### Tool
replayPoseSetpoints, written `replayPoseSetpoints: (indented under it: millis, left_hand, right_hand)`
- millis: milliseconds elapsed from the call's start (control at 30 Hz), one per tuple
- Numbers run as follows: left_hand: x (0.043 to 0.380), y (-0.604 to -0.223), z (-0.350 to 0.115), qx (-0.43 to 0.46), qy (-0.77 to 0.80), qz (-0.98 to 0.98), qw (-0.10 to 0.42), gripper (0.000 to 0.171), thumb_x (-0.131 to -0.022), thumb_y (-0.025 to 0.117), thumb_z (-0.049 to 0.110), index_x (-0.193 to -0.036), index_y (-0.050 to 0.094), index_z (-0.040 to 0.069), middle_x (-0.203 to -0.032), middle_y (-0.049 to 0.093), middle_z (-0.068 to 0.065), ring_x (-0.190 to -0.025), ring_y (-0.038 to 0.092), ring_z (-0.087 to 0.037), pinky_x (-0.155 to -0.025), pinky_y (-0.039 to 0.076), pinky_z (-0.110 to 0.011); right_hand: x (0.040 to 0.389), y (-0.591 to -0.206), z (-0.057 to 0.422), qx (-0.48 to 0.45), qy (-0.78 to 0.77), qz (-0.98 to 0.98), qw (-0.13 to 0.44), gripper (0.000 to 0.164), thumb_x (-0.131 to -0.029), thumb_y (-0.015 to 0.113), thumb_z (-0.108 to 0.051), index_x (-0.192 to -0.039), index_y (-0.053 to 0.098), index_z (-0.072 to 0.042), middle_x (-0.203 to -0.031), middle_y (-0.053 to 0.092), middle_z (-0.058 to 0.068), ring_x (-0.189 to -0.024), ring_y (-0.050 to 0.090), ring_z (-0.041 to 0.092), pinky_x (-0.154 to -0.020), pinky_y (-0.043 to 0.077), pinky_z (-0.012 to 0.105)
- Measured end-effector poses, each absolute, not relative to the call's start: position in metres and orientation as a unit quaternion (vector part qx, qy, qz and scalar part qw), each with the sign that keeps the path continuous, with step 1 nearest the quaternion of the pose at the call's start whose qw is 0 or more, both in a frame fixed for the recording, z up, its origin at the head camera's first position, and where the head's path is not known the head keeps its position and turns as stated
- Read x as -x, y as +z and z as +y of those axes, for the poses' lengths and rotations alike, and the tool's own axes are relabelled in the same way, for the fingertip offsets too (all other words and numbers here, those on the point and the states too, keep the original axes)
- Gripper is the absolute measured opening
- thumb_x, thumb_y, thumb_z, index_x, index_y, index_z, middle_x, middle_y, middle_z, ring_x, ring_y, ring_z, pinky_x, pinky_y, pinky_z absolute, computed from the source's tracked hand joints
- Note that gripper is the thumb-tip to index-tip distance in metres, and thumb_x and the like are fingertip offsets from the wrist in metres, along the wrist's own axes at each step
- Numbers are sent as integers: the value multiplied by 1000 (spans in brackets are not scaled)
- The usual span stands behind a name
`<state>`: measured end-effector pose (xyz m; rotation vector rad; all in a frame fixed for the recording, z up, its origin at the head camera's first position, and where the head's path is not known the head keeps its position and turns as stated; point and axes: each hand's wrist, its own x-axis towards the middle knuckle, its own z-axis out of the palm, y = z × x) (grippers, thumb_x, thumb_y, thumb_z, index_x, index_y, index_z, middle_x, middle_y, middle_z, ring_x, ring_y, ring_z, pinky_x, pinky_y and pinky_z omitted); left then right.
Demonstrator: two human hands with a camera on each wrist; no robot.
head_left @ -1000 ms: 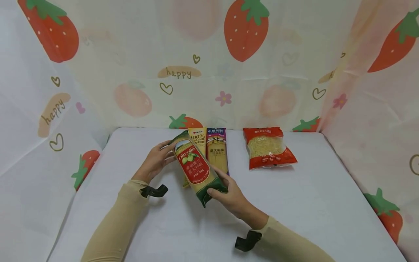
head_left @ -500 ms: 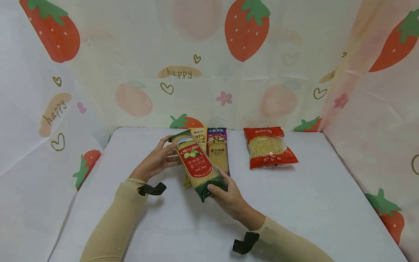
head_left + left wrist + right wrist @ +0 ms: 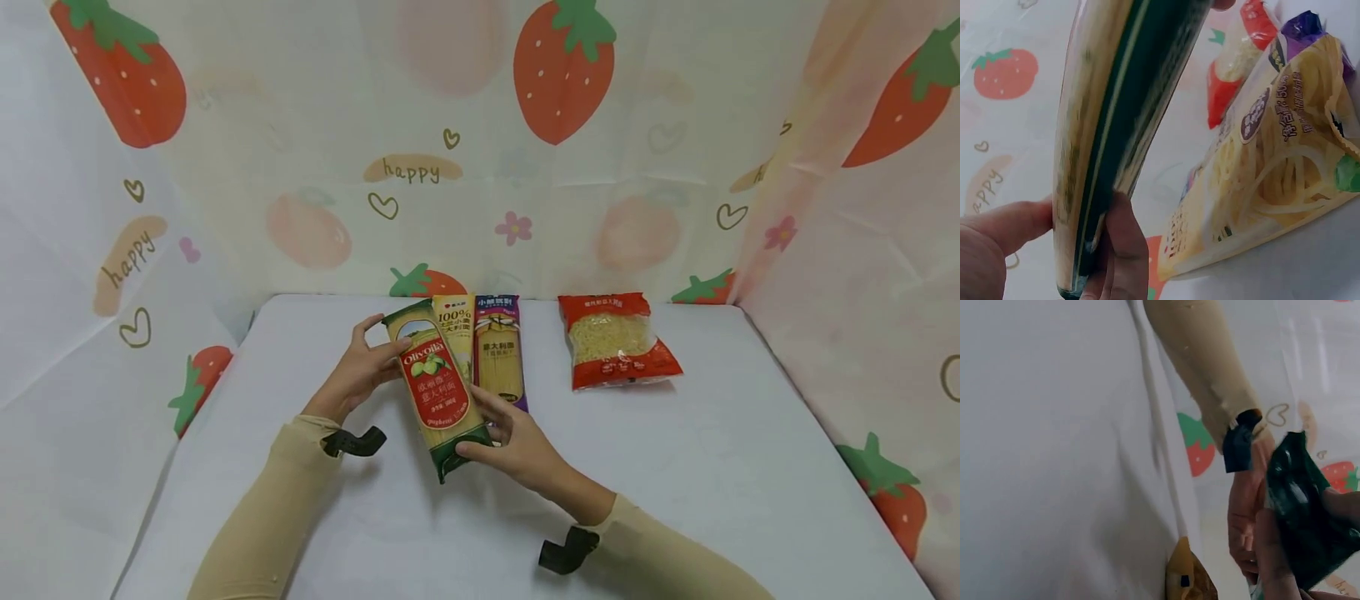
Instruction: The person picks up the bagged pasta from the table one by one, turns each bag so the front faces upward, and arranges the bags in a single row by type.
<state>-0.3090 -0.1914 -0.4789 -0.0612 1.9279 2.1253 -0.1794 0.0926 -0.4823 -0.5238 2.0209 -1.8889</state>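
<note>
A green and yellow spaghetti packet [image 3: 438, 392] with a red label is held tilted above the table by both hands. Its upper end sits between the thumb and fingers of my left hand [image 3: 358, 373], as the left wrist view shows from the packet's edge [image 3: 1100, 125]. At the lower green end [image 3: 1304, 506], my right hand [image 3: 525, 454] grips with the thumb on the front and fingers along the side. Behind it lies a yellow pasta packet [image 3: 457, 321], partly covered in the head view. Beside that is a purple and blue pasta packet [image 3: 498, 354].
To the right, a red bag of pasta [image 3: 613, 337] with a see-through middle lies near the back of the white table [image 3: 675, 467]. A strawberry-print cloth [image 3: 645, 150] forms the back wall, with side walls left and right.
The spaghetti packet has swung to stand steeper, its lower end shifting left together with my right hand. More of the yellow packet shows. The other packets stay where they were.
</note>
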Motion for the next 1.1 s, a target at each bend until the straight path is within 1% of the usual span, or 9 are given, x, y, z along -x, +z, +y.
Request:
replayPoseSetpoints:
  millis: [133,233,400,500,567,733,867,967,1100]
  left_hand:
    - [310,-479,-191,13,723,678,129,94,-108,69,27,-170,0,21,-153,50,-33,-102,73,-19,-89,60,-29]
    - [310,-477,-190,-4,713,688,135,94,-108,69,26,-171,0,20,-156,48,-30,-114,68,-22,-99,56,-32]
    - [309,-469,-189,-33,700,698,148,98,-107,70,20,-173,-2,20,-161,42,-30,-137,55,-37,-122,39,-48]
    - [308,-465,-190,-45,682,715,147,97,-106,71,17,-174,3,19,-163,39,-30,-145,48,-43,-128,28,-55]
    - [309,-463,-191,-47,669,727,145,95,-105,72,17,-175,7,18,-165,38,-30,-148,45,-45,-129,25,-58]
    - [315,-463,-195,-44,661,735,146,93,-105,73,15,-175,11,19,-166,36,-29,-149,43,-44,-128,28,-58]
    - [322,-463,-199,-50,672,724,150,94,-106,71,11,-175,9,20,-168,33,-27,-150,43,-44,-125,34,-58]
    - [326,-464,-202,-51,675,720,156,94,-107,68,8,-175,6,22,-171,28,-25,-150,41,-46,-122,37,-61]
    - [332,-464,-205,-47,674,720,158,93,-108,66,7,-175,5,26,-173,26,-23,-150,41,-46,-120,39,-64]
  right_hand:
    - [183,-484,90,187,-637,731,158,86,-99,82,-21,-169,33,-9,-156,54,22,-139,59,43,-108,56,45]
    - [185,-485,87,185,-626,743,152,88,-97,85,-22,-168,35,-9,-154,57,19,-138,61,40,-109,55,47]
    - [190,-488,79,189,-613,755,136,88,-95,86,-22,-167,37,-9,-151,59,18,-136,63,38,-107,56,50]
    - [194,-489,73,185,-608,762,125,88,-96,86,-23,-167,36,-9,-150,59,18,-136,63,37,-107,56,50]
    - [197,-488,68,180,-608,764,123,88,-96,86,-24,-167,36,-8,-151,59,17,-137,62,36,-107,56,49]
    - [203,-488,56,178,-605,766,125,88,-95,87,-23,-165,36,-5,-148,62,16,-135,62,33,-106,57,48]
    - [210,-488,50,179,-600,769,127,89,-95,87,-21,-165,36,-4,-147,62,17,-135,62,34,-107,56,48]
    - [215,-488,45,187,-591,773,130,89,-94,87,-18,-166,35,-4,-147,61,18,-134,63,35,-108,56,47]
    - [226,-488,39,195,-563,793,128,91,-93,88,-17,-167,36,-8,-146,61,16,-128,66,31,-101,60,41]
